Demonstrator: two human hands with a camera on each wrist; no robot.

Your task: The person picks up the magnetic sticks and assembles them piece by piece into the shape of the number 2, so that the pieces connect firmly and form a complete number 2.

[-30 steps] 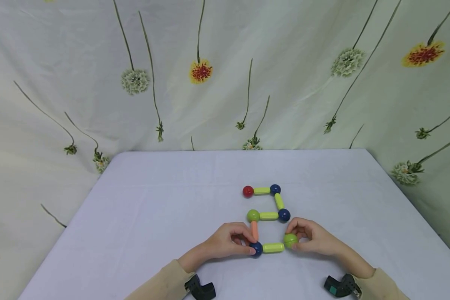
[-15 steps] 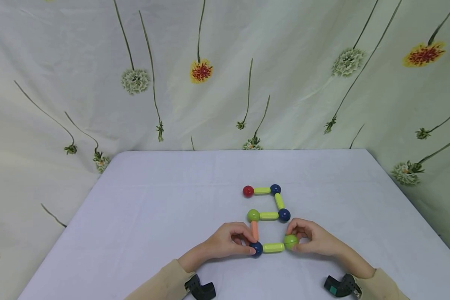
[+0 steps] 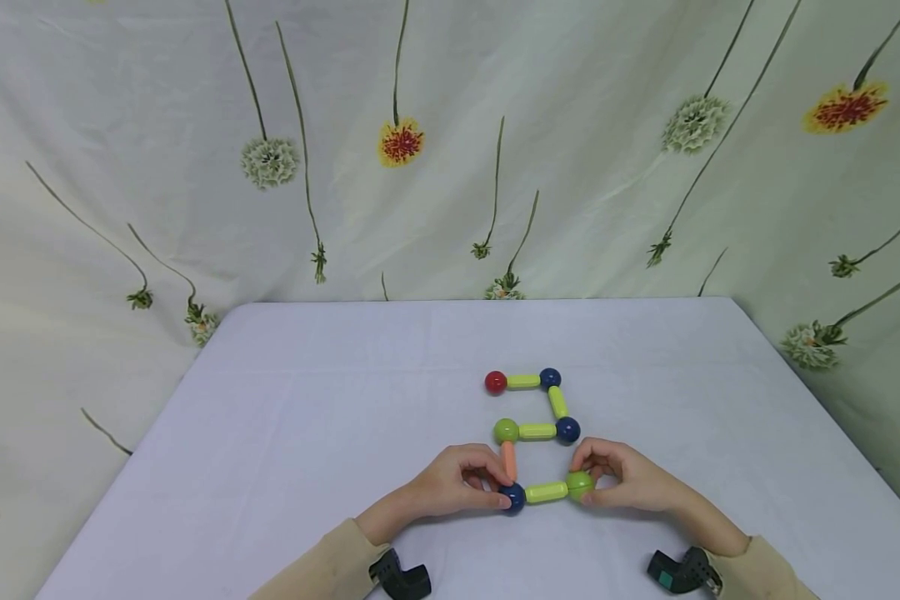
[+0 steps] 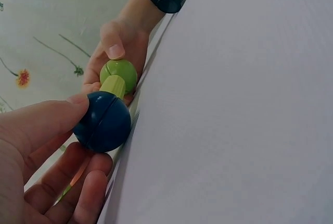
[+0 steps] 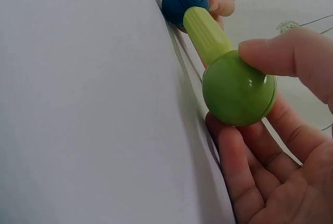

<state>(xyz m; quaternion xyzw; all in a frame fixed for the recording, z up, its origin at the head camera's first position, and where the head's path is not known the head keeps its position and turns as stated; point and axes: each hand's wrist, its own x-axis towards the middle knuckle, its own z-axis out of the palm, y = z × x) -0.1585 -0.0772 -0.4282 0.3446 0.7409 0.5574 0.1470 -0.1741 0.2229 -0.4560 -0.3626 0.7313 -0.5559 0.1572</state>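
Note:
My left hand (image 3: 459,479) pinches a dark blue ball (image 4: 104,122) between thumb and fingers at the near left corner of a chain of balls and rods. In the right wrist view my right hand (image 5: 291,146) grips a green ball (image 5: 238,88) by thumb and fingertips. A yellow-green rod (image 3: 546,492) joins these two balls, meeting the green one end-on. From the blue ball an orange rod (image 3: 508,461) runs back to another green ball (image 3: 506,431), partly behind the left fingers.
Beyond the hands the chain goes on through a yellow-green rod (image 3: 537,432), a blue ball (image 3: 567,430), a second rod (image 3: 558,402), another blue ball (image 3: 551,379) and a red ball (image 3: 496,382). All lie on a white-covered table (image 3: 330,392) before a flowered curtain (image 3: 450,208).
The green ball in my right hand has shifted slightly left, and the rod's right end now sits against it, tilted a little farther back. The left hand stays put.

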